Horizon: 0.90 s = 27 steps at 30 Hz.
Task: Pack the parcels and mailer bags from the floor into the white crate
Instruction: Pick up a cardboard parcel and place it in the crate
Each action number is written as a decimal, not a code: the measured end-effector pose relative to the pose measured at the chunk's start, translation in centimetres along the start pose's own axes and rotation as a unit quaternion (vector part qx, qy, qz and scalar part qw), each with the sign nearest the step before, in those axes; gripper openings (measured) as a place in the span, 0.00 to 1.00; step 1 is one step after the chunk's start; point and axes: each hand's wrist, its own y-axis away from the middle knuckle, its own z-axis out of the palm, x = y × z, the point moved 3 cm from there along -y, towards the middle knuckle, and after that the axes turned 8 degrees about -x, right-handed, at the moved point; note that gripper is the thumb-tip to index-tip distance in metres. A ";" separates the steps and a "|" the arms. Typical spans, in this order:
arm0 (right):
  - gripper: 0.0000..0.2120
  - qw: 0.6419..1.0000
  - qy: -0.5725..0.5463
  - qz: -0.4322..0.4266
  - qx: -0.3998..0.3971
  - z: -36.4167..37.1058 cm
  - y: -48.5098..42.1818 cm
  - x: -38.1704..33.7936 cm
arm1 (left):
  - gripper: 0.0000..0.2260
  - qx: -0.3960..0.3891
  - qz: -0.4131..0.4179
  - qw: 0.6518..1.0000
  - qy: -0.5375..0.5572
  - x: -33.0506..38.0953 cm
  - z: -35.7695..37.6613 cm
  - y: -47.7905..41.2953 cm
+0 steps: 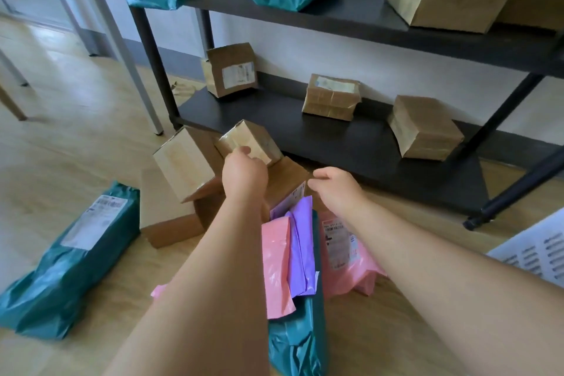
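Parcel sits tilted atop the floor pile, the left hand curling its fingers over its near edge. The right hand hangs loosely curled, empty; better it steadies the far side before lifting.

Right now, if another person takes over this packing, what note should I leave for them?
Left hand: grips the small brown parcel at the box pile.
Right hand: loosely curled, holds nothing, above the pile.
Floor: tilted brown box on a bigger brown box; large teal mailer bag; pink mailer bag, purple mailer bag and labelled pink bag on a second teal bag.
White crate: only a corner shows at the right edge; its inside is hidden.
Done: cannot tell.
Left: all of these.
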 end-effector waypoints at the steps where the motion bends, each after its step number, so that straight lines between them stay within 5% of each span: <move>1: 0.19 1.000 -0.016 0.007 -0.008 0.4 -0.7 -0.4 | 0.20 -0.004 0.010 1.000 -0.023 0.4 0.0 -1.0; 5: 0.08 0.992 -0.103 0.058 -0.036 2.5 -3.8 -1.8 | 0.22 -0.022 0.063 0.990 -0.126 0.8 0.1 -5.6; 20: 0.25 0.904 -0.382 0.139 -0.133 9.4 -11.8 -1.5 | 0.24 -0.039 0.088 0.986 -0.137 -2.0 1.8 -14.1; 27: 0.21 0.865 -0.464 0.143 -0.130 7.7 -11.3 -2.3 | 0.23 0.022 0.157 0.962 -0.224 0.1 2.6 -11.8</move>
